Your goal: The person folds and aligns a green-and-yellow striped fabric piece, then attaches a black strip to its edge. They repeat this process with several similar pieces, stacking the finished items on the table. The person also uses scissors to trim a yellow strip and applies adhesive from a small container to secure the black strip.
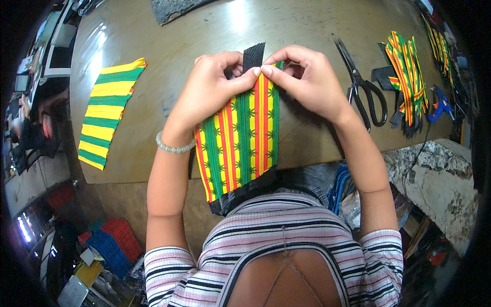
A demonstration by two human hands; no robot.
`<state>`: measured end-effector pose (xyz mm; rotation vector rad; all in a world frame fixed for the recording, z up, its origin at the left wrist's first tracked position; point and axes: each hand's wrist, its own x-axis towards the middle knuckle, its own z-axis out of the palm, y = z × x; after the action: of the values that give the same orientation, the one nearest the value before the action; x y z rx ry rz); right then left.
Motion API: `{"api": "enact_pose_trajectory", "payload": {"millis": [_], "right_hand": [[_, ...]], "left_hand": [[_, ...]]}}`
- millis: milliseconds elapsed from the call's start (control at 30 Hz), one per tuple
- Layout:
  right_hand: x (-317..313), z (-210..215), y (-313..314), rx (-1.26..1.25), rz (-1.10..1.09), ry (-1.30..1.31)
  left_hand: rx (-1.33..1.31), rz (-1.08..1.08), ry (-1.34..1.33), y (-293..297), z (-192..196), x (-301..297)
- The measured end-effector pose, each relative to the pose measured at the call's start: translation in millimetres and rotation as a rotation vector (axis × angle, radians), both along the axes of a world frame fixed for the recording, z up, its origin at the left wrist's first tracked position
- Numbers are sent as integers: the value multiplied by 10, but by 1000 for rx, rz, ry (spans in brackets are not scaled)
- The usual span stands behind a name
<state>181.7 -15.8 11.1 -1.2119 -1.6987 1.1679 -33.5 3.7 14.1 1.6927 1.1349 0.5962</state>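
Between my hands hangs a striped fabric panel (238,138) in green, yellow and red with dark leaf shapes. Its lower end drops over the table's front edge toward my lap. A short black webbing strap (253,55) stands up from the panel's top edge, between my fingers. My left hand (220,82) pinches the top edge at the strap's left side, thumb in front. Close beside it, my right hand (302,77) pinches the top edge on the strap's right, and the two thumb tips nearly meet. The fingers behind the cloth are partly hidden.
Large black-handled scissors (362,87) lie right of my hand. Beyond them are a pile of striped fabric strips (409,77) and a blue glue gun (441,106). A green and yellow striped piece (110,112) lies at the left of the brown table (169,30).
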Motion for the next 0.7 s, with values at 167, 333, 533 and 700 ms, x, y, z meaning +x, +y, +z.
{"api": "enact_pose_trajectory", "payload": {"millis": [167,333,533,700], "right_hand": [[-103,-18,-48,503,20,42],[7,51,-20,314,243,174],[-29,-56,-34,-237,200,132],[-89,420,-723,490,635,37]], "left_hand": [[56,74,-148,40,-174,19],[213,86,-74,113,-266,-4],[518,82,262,100,-257,47],[775,135,377,87,-318,78]]}}
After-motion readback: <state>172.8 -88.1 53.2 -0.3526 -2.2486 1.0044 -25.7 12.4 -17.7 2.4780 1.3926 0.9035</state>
